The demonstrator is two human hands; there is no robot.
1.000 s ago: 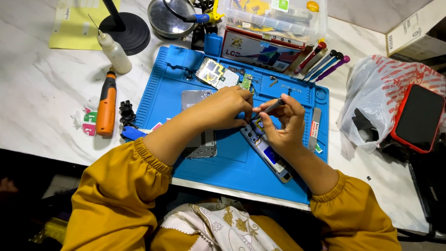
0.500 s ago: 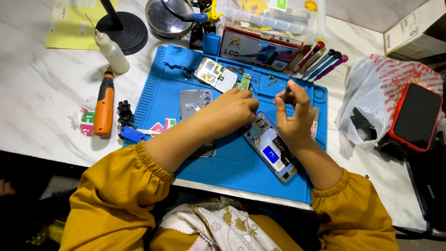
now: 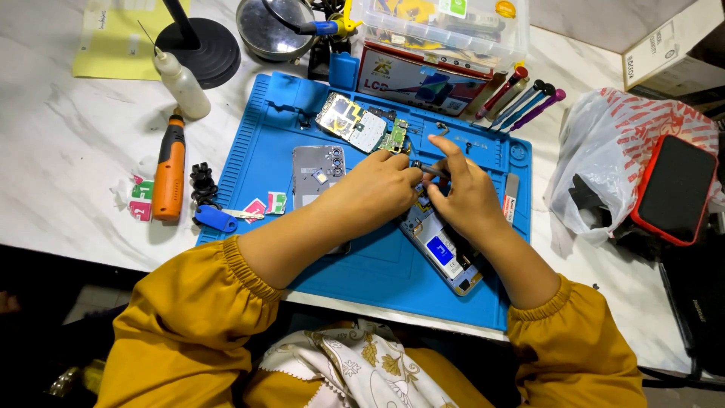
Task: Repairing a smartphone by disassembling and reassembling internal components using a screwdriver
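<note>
An opened phone [image 3: 445, 253] with a blue part inside lies on the blue work mat [image 3: 377, 279]. My left hand [image 3: 374, 193] rests over its upper end, fingers curled. My right hand [image 3: 464, 193] sits beside it, and both pinch a thin dark tool [image 3: 424, 168] between the fingertips just above the phone. A grey phone back cover [image 3: 317, 174] lies left of my left hand. A circuit board [image 3: 351, 121] rests farther back on the mat. What the tool's tip touches is hidden by my fingers.
An orange electric screwdriver [image 3: 171, 168], a small white squeeze bottle [image 3: 181, 81] and a blue-handled tool [image 3: 217, 218] lie left of the mat. Several pens [image 3: 521, 102], a clear parts box [image 3: 445, 23] and a plastic bag [image 3: 627, 162] with a red-cased phone [image 3: 676, 189] stand right and behind.
My right hand closed from spread fingers and came back onto the tool beside my left hand. The phone has turned slightly and lies a bit farther right on the mat.
</note>
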